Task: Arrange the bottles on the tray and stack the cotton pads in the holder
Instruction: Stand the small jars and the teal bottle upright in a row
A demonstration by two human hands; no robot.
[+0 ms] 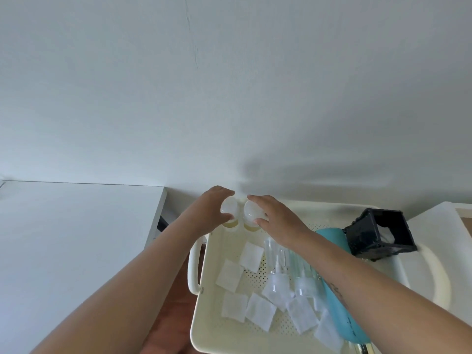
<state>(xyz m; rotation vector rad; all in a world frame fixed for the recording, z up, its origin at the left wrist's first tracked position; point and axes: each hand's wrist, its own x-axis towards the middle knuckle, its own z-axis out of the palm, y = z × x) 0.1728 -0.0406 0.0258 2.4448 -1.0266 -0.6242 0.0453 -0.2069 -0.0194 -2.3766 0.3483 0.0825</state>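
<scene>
A cream perforated tray (pixel 201 330) lies below me. At its far left corner stand two clear bottles with white caps and yellowish liquid. My left hand (pixel 212 208) grips the left bottle (pixel 229 209). My right hand (pixel 275 217) grips the right bottle (pixel 251 213). Several square white cotton pads (pixel 251 256) lie scattered over the tray floor. Small clear spray bottles (pixel 278 274) lie on their sides mid-tray. A teal bottle (pixel 339 310) lies along the right side, partly under my right forearm. The black holder (pixel 378 233) is tipped on its side at the tray's far right.
A white table (pixel 76 238) stands to the left, with a gap and brown floor (pixel 176 302) between it and the tray. The white wall (pixel 229 98) rises right behind the tray. Another white surface (pixel 439 226) borders the right.
</scene>
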